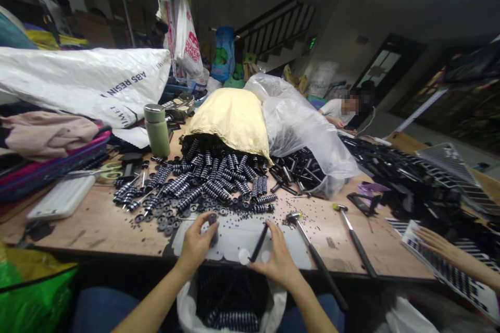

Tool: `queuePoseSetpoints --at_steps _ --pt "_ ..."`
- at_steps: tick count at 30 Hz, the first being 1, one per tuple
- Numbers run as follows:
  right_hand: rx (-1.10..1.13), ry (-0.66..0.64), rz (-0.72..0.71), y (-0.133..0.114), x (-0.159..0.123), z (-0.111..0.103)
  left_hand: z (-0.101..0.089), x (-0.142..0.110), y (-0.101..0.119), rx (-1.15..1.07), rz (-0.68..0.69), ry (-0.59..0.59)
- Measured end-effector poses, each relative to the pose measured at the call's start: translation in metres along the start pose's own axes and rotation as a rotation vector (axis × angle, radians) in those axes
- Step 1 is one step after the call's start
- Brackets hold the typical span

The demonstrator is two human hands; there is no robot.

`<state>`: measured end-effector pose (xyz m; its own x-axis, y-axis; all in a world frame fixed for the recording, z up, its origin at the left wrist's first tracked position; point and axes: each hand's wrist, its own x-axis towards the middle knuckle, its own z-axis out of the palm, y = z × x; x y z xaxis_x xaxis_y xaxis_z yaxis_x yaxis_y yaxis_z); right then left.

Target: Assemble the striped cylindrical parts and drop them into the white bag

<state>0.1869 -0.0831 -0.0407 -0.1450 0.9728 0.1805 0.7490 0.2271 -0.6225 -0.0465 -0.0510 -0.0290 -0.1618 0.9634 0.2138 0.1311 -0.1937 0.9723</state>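
My left hand (196,245) pinches a short dark ribbed part (213,230) between thumb and fingers; its exact kind is hard to make out. Across from it, my right hand (278,256) grips a slim black rod (259,243), tilted, with thumb and fingertips at its ends. Both hands are over a grey-white mat (230,234) at the table's front edge. Beyond them lies a heap of black-and-silver ribbed rollers (211,174), with loose black discs (166,222) at its near side. Below my hands, an open white sack (186,306) holds more ribbed rollers.
Two hammers, one near (312,249) and one farther right (354,239), lie on the table. A yellow sack (230,114), a clear plastic bag (304,119) and a green bottle (157,132) stand behind. At right, another person's hand (437,243) touches a patterned sheet.
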Motion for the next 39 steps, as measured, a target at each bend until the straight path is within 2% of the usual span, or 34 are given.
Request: queuePoseSetpoints --at_steps 4,7,13,19,23,30,33,35,36,39 --pt "0.067 -0.064 -0.101 -0.027 0.008 -0.011 0.033 0.015 0.02 -0.493 -0.294 -0.064" --pt "0.113 -0.11 -0.181 -0.046 0.017 -0.021 0.039 0.018 0.037 -0.615 -0.458 -0.162" --pt "0.21 -0.118 -0.362 -0.074 0.035 -0.027 0.034 0.014 0.052 -0.586 -0.549 -0.17" --pt "0.224 -0.152 -0.453 -0.079 0.039 -0.017 0.04 0.007 0.058 -0.607 -0.538 -0.166" --pt "0.24 -0.123 -0.434 -0.077 0.039 -0.011 0.042 0.005 0.063 -0.582 -0.554 -0.189" --pt "0.279 -0.12 -0.31 -0.078 0.037 -0.009 0.048 0.009 0.067 -0.475 -0.628 -0.201" --pt "0.27 -0.116 -0.266 -0.076 0.035 -0.01 0.051 0.011 0.065 -0.408 -0.659 -0.252" --pt "0.24 -0.082 -0.222 -0.07 0.033 -0.006 0.053 0.01 0.057 -0.332 -0.605 -0.313" --pt "0.214 -0.057 -0.195 -0.066 0.031 -0.002 0.055 0.009 0.052 -0.258 -0.522 -0.344" --pt "0.099 0.011 -0.095 -0.051 0.025 0.016 0.063 -0.001 0.026 0.119 -0.109 -0.409"
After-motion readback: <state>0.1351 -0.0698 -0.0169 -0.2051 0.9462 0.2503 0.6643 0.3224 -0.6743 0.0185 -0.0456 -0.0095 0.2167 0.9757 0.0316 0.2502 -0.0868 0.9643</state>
